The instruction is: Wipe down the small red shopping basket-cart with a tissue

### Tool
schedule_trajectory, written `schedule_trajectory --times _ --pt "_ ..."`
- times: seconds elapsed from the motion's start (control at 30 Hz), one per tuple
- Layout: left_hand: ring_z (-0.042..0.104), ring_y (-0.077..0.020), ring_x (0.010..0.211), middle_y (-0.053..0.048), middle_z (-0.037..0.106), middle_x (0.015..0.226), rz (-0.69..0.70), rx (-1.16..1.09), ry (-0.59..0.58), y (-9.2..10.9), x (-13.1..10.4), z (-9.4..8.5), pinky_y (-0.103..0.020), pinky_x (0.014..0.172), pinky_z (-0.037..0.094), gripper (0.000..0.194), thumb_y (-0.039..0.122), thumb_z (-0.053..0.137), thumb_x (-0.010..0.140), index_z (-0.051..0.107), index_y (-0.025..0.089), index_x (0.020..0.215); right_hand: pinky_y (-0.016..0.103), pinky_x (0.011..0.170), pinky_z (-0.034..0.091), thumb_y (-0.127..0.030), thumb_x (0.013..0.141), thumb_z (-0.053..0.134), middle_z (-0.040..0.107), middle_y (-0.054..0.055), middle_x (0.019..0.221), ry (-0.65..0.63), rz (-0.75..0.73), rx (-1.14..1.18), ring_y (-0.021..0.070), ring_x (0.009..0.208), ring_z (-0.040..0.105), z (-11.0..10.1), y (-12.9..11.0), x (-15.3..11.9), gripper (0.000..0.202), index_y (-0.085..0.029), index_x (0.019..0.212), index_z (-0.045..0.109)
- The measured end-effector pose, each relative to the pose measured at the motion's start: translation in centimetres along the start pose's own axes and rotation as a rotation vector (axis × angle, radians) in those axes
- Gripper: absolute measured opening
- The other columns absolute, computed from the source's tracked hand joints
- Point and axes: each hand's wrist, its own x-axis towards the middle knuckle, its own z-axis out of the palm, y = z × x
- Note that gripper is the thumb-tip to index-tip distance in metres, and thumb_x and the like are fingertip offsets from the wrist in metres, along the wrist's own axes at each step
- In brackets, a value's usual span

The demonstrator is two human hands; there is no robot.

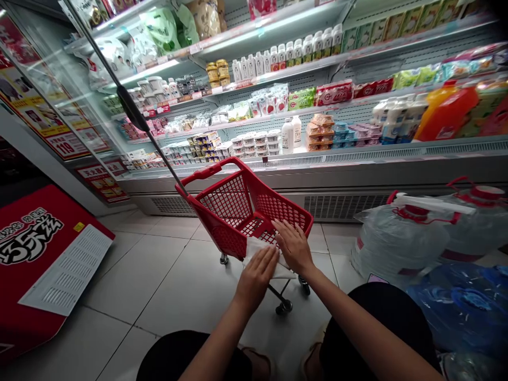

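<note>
A small red shopping cart point(222, 233) with a plastic mesh basket stands on the floor before me, with a thin dark pole rising from its handle side. A white cloth or wipe point(253, 246) lies over the near edge of the basket. My left hand point(257, 272) holds the cloth against that edge, fingers close together and slightly bent. Beside it, my right hand point(294, 247) is open with its fingers stretched out over the basket rim, its palm side hidden. Part of the cloth shows between and below the hands.
A refrigerated shelf unit point(278, 177) with bottles, cups and packets runs behind the cart. Large water jugs point(400, 238) and a blue water bottle point(468, 301) stand at right, near my knee. A red cabinet point(35, 296) is at left. Tiled floor point(166, 286) lies under the cart.
</note>
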Motion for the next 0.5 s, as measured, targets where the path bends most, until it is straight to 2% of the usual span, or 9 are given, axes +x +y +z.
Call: schedule_trajectory --times 0.03,0.1,0.23,0.3,0.33,0.4,0.5 --pt "0.040 -0.0224 0.151 -0.012 0.049 0.159 0.052 -0.002 -0.011 -0.1 0.2 -0.1 -0.043 0.122 0.042 0.058 0.008 0.041 0.101 0.037 0.012 0.158 0.051 0.126 0.022 -0.044 0.111 0.019 0.046 0.001 0.161 0.004 0.015 0.003 0.0234 0.152 0.036 -0.1 0.0 -0.1 0.055 -0.029 0.161 0.036" --pt "0.042 -0.0210 0.150 -0.011 0.050 0.158 0.090 -0.006 -0.020 -1.7 0.4 -0.3 -0.042 0.123 0.041 0.057 0.008 0.040 0.101 0.038 0.013 0.158 0.050 0.126 0.023 -0.044 0.111 0.016 0.044 -0.001 0.163 -0.009 0.033 0.017 0.0235 0.152 0.035 -0.6 0.6 -0.2 0.056 -0.029 0.162 0.032" --pt "0.048 -0.0230 0.146 -0.013 0.054 0.155 -0.136 0.023 -0.008 -7.0 0.9 -0.4 -0.043 0.121 0.044 0.057 0.005 0.039 0.099 0.043 0.014 0.155 0.050 0.125 0.025 -0.048 0.110 0.016 0.042 -0.003 0.164 -0.076 0.051 0.032 0.0242 0.152 0.037 -1.6 2.3 0.1 0.057 -0.032 0.163 0.029" --pt "0.050 -0.0257 0.144 -0.015 0.055 0.153 -0.223 0.047 -0.006 -8.2 1.2 -0.1 -0.046 0.120 0.045 0.057 0.004 0.041 0.097 0.046 0.013 0.153 0.050 0.125 0.026 -0.050 0.110 0.020 0.046 -0.002 0.161 -0.084 0.060 0.011 0.0250 0.149 0.041 -1.7 2.5 0.3 0.057 -0.031 0.162 0.033" --pt "0.051 -0.0270 0.144 -0.015 0.056 0.152 -0.249 0.058 -0.003 -8.1 1.4 0.1 -0.048 0.120 0.045 0.057 0.004 0.042 0.097 0.047 0.012 0.153 0.050 0.124 0.027 -0.051 0.110 0.022 0.049 0.000 0.159 -0.082 0.060 -0.003 0.0253 0.147 0.043 -1.6 2.6 0.4 0.057 -0.030 0.161 0.036" --pt "0.050 -0.0290 0.144 -0.016 0.056 0.152 -0.269 0.074 0.012 -6.3 1.9 0.7 -0.049 0.119 0.045 0.055 0.005 0.043 0.097 0.048 0.011 0.152 0.050 0.124 0.027 -0.052 0.109 0.027 0.055 0.002 0.155 -0.075 0.048 -0.027 0.0253 0.143 0.049 -1.4 2.4 0.5 0.056 -0.029 0.159 0.041" --pt "0.045 -0.0307 0.148 -0.015 0.052 0.156 -0.210 0.078 0.024 -1.5 2.4 1.6 -0.051 0.120 0.044 0.055 0.008 0.045 0.098 0.046 0.012 0.153 0.050 0.123 0.027 -0.048 0.109 0.030 0.058 0.003 0.152 -0.068 0.027 -0.038 0.0251 0.140 0.053 -1.2 2.2 0.5 0.054 -0.028 0.157 0.044"
